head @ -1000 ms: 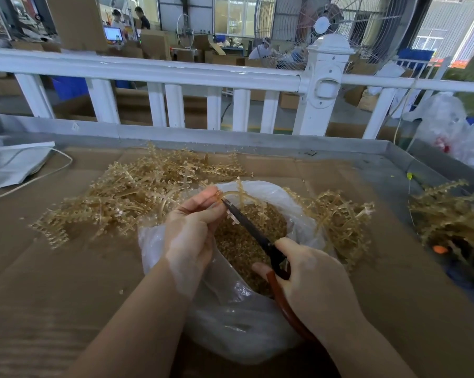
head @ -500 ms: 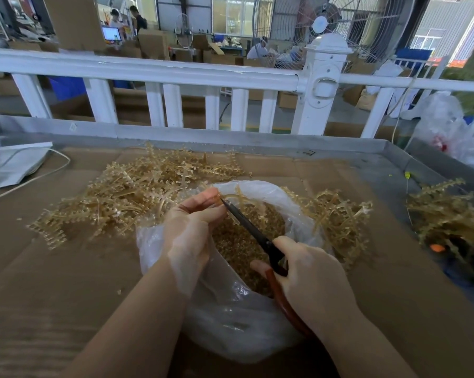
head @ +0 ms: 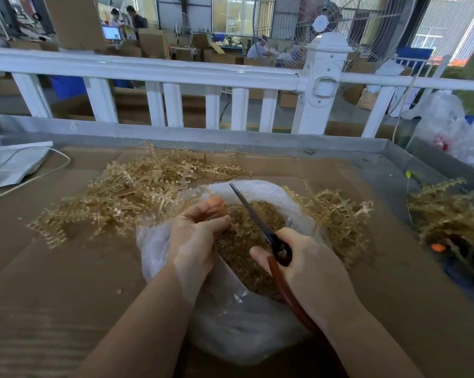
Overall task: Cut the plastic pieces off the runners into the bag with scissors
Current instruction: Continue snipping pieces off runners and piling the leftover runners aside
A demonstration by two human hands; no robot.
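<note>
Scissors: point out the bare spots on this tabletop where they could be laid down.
Bare cardboard lies near-left, below the big runner pile and left of the bag. Another bare patch sits between the small runner pile and the right-edge heap. The centre is crowded: both piles flank the bag, with the left hand and right hand over it.

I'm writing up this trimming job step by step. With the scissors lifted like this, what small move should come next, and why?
Probably bring the scissors back down to the runner pinched in the left hand and snip. The right hand holds the blades pointing up and away, clear of the runner, which sits over the open bag, so cut pieces should fall in.
</note>
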